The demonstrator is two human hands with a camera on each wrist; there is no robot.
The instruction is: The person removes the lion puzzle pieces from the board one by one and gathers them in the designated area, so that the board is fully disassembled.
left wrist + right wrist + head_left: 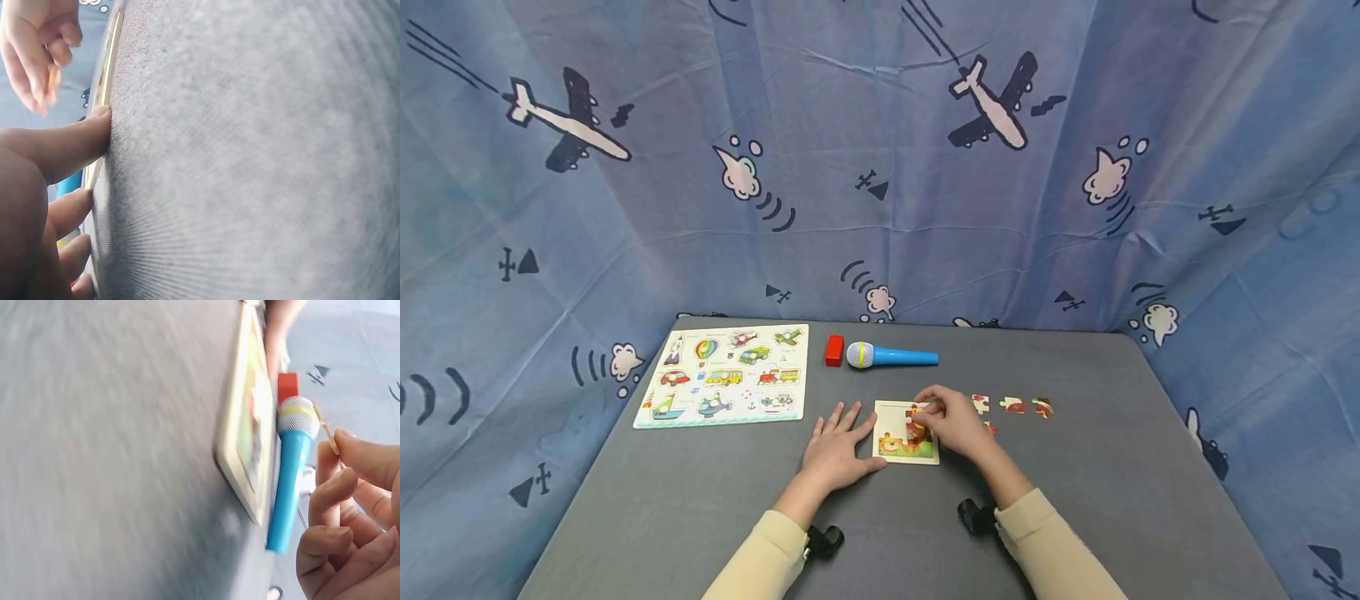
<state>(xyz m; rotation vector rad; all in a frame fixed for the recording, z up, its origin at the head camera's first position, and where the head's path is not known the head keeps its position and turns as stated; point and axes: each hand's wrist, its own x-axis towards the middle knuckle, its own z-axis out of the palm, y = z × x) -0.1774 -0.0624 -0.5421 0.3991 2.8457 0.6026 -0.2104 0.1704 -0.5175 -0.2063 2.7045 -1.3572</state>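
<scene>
A small square wooden jigsaw puzzle board (889, 415) lies on the grey table, its lower and right part filled with a coloured animal picture, the upper left bare. My left hand (835, 454) rests flat beside it, fingers spread, with thumb and index fingertips at the board's left edge. Above the board's right side, my right hand (958, 427) pinches a thin puzzle piece (326, 430) between thumb and index finger. In the right wrist view the piece is seen edge-on, so its picture is hidden. The left wrist view also shows this piece (53, 84) held over the board.
Several loose puzzle pieces (1013, 405) lie right of the board. Behind it are a blue toy microphone (904, 357) and a red block (834, 351). A large picture board of vehicles (722, 379) lies at the back left. A blue patterned curtain (850, 167) hangs behind the table.
</scene>
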